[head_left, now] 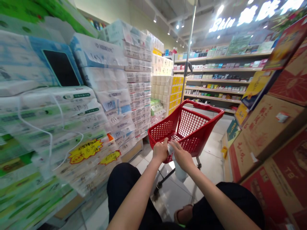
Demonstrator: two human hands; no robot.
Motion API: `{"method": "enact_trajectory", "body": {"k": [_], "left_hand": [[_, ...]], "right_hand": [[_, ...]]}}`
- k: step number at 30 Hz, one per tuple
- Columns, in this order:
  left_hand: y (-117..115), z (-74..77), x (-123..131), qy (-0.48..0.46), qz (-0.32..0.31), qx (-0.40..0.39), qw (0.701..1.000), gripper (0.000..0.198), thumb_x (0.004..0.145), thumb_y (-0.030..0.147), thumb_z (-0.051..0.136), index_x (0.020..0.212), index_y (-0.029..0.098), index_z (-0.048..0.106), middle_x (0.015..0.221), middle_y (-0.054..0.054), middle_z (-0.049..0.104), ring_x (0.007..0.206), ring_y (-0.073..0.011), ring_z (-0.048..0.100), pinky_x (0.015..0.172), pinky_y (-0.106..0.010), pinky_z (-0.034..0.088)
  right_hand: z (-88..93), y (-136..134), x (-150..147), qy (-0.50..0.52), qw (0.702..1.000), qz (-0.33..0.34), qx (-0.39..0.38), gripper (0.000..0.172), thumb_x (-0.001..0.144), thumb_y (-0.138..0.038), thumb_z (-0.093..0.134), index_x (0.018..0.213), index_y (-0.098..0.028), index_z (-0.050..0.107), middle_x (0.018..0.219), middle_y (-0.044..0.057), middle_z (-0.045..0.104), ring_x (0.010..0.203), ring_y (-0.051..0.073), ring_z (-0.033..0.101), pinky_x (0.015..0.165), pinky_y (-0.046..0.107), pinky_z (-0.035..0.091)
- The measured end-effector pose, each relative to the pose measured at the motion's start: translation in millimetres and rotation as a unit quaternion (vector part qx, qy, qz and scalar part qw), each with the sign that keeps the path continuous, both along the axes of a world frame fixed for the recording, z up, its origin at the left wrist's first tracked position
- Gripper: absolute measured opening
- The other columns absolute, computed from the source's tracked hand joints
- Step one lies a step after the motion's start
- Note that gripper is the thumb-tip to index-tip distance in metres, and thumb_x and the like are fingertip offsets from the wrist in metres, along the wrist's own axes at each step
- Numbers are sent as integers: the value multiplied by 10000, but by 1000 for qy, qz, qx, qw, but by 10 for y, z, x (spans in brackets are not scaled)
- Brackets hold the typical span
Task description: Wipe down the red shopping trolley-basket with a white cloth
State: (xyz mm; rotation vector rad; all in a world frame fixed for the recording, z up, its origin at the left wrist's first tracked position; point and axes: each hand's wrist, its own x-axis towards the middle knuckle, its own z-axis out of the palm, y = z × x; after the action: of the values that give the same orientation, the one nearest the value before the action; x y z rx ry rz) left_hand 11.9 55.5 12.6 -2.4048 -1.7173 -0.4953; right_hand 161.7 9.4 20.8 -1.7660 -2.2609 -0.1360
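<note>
Both hands are close together in front of the red shopping cart (192, 137), at its near rim. My left hand (160, 150) has its fingers closed; a bit of white material shows between it and the other hand. Opposite it, my right hand (181, 155) is closed on a whitish, translucent item (180, 172) that hangs below the fingers, perhaps a bag or bottle; its exact kind is unclear. The cart's basket shows no goods inside.
Tissue packs (107, 95) are stacked on the left, with a phone (61, 67) and white cable on them. Cardboard boxes (271, 127) line the right side. A metal pole (189, 48) rises behind the cart, before stocked shelves (216, 70).
</note>
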Motion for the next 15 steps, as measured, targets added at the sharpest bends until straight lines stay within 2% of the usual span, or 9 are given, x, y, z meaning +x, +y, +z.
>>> {"method": "enact_trajectory", "body": {"k": [3,7,9,12,15], "left_hand": [[-12,-11,75,7,5,-3,1000,614,853,293,569,1393,175,302,865,-96,681,861,-249,650,840,-339,417],[-24,-41,176,-3,10,2,1000,717,843,560,560,1383,154,319,862,-111,688,829,-261,659,834,-358,419],[-32,-61,220,-3,16,11,1000,738,838,632,521,1369,151,344,858,-116,691,814,-258,663,831,-360,418],[-40,-97,267,-3,13,18,1000,732,842,624,524,1368,147,348,836,-108,691,793,-252,670,829,-360,416],[-43,-135,301,0,4,29,1000,692,869,502,547,1395,126,303,816,-103,690,774,-249,675,820,-364,419]], "right_hand": [[71,6,129,-37,999,17,-5,637,903,-209,347,1477,-444,202,1552,-24,273,903,153,668,668,271,524],[250,196,588,-56,997,-60,-6,633,909,-210,328,1471,-470,199,1551,-35,275,864,162,674,665,300,523],[307,284,738,-51,994,-97,-6,621,912,-204,319,1469,-462,219,1546,-29,286,849,166,673,673,313,521],[301,304,699,-40,993,-108,-1,580,918,-209,331,1455,-424,284,1535,-3,306,847,164,669,685,315,517],[207,168,420,-31,997,-74,2,533,921,-227,358,1430,-384,342,1512,16,340,844,153,666,693,298,514]]}}
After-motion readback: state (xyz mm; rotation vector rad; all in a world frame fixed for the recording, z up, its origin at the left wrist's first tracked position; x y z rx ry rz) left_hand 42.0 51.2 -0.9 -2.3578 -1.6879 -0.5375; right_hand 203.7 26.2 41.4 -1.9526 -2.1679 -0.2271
